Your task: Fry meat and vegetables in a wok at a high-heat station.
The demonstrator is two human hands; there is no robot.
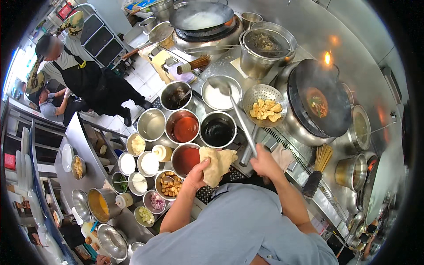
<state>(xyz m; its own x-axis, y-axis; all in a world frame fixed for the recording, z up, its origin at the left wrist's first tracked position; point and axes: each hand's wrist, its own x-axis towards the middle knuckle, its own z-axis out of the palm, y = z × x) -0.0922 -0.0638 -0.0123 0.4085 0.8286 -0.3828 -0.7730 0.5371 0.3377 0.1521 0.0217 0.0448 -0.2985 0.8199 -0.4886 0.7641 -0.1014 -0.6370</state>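
My left hand (197, 176) is closed on a folded beige cloth (216, 165), held just in front of a pot of red sauce (185, 158). My right hand (266, 162) grips the long handle of a metal ladle (242, 119). The ladle's bowl rests in a steel pot of white powder or starch (216, 98). To the right of that pot, a perforated strainer (282, 98) holds golden fried pieces (266, 110). A smoking black wok (302, 99) sits on the right burner, with sauce and cut vegetables (318, 102) at its bottom.
Several pots and bowls of sauces and ingredients crowd the left counter, among them a dark sauce pot (218, 129) and mushrooms (171, 184). Another steaming wok (198, 17) stands at the back. A bamboo brush (324, 158) lies right. A co-worker (84, 75) stands at the left.
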